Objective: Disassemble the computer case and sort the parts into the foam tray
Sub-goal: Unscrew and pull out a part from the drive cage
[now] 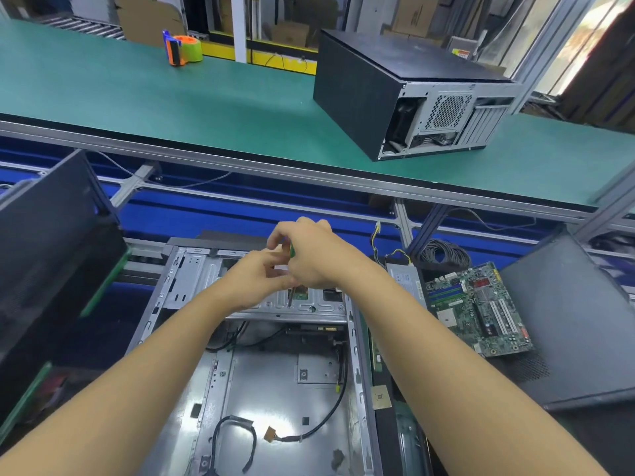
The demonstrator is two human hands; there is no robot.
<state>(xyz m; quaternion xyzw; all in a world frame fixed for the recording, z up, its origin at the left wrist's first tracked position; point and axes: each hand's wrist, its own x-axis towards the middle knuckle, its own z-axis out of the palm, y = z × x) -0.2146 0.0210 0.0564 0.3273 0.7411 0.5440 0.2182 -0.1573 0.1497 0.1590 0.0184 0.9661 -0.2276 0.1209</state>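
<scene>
An opened computer case point(192, 290) lies flat in front of me, its bare metal floor showing loose black cables point(237, 438). Both hands meet over the drive cage point(295, 309) at the case's far end. My right hand point(312, 255) grips a screwdriver with a green handle point(292, 249), its shaft pointing down at the cage. My left hand point(256, 276) pinches the shaft just below the handle. A removed motherboard point(481, 307) lies to the right of the case, beside a power supply point(405, 280) with coloured wires.
A second closed case point(405, 94) sits on the green conveyor belt point(137, 91) beyond, with an orange tape dispenser point(182, 48) further left. Black side panels lean at left point(51, 242) and right point(577, 321). A coiled cable point(445, 252) lies behind the motherboard.
</scene>
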